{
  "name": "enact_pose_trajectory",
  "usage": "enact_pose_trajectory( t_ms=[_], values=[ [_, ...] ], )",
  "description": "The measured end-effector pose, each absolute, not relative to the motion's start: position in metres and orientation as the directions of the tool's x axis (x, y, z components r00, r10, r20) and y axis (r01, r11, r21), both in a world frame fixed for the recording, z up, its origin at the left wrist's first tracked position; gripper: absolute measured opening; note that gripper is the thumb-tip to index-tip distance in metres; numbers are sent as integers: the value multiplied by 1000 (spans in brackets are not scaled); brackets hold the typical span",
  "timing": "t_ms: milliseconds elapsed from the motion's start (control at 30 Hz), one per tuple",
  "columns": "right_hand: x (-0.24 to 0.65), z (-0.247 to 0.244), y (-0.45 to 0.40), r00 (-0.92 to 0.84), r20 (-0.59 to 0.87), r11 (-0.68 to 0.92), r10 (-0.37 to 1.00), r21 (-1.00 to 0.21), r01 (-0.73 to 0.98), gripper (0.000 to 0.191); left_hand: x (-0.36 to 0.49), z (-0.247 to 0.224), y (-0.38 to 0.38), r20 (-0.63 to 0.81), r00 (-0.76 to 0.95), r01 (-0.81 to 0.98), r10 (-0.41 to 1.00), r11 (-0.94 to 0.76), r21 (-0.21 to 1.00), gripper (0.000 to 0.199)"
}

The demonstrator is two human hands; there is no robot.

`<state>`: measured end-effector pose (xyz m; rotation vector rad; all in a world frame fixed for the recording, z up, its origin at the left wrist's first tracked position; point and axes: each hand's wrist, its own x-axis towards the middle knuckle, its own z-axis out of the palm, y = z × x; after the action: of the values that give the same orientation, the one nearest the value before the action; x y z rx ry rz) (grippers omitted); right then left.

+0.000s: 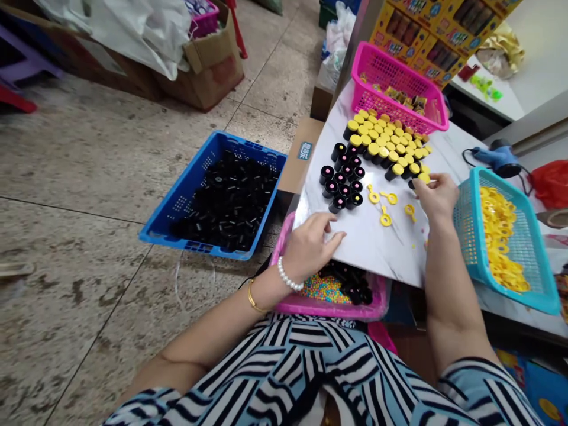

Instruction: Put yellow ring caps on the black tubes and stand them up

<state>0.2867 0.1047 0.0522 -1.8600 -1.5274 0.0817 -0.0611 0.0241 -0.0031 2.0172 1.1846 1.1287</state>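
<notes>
My left hand (310,245) hovers at the table's front left edge, fingers apart and holding nothing, close to several black cups (339,203) with pink or yellow dots inside. At the right, my right hand (437,195) has its fingers closed round a yellow-capped black container (423,178) at the corner of a group of similar yellow-capped containers (384,142). Several loose yellow ring pieces (385,219) lie on the white marbled table (377,251) between my hands. Below my left hand, a pink basket (319,309) holds colourful beads and black cups.
A blue crate (151,228) of black parts stands on the floor at the left. The teal basket (544,281) at the right holds yellow ring pieces. Behind the capped containers is a pink basket (394,106), with yellow boxes (426,35) beyond. A blue tool (501,158) lies at the right.
</notes>
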Motion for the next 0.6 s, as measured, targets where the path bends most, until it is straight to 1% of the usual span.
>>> enact_pose_trajectory(
  t_ms=[100,167,233,333,367,433,467,567,600],
  values=[
    [293,43,124,443,359,-201,821,-545,814,31,-57,1,49,420,206,575,884,-457,679,42],
    [285,41,115,468,362,-234,807,-531,815,40,-53,3,61,410,214,637,887,-445,630,47],
    [275,43,93,427,425,-198,798,-484,852,45,-49,3,67,387,232,680,892,-434,592,44],
    [265,51,49,329,486,-136,810,-389,911,33,-47,2,63,365,290,698,885,-456,553,24],
    [264,52,34,314,488,-132,815,-370,919,29,-48,2,60,360,306,695,881,-465,549,21],
    [264,51,7,325,468,-152,822,-370,917,27,-50,2,54,359,313,687,879,-470,553,22],
    [265,49,-4,344,459,-169,819,-381,909,27,-50,2,53,359,303,689,883,-463,558,26],
    [266,41,-25,407,422,-214,810,-435,875,28,-44,6,54,346,265,708,900,-425,565,55],
    [265,38,-28,415,412,-216,811,-449,867,29,-39,9,57,329,262,717,907,-412,563,60]
  ],
)
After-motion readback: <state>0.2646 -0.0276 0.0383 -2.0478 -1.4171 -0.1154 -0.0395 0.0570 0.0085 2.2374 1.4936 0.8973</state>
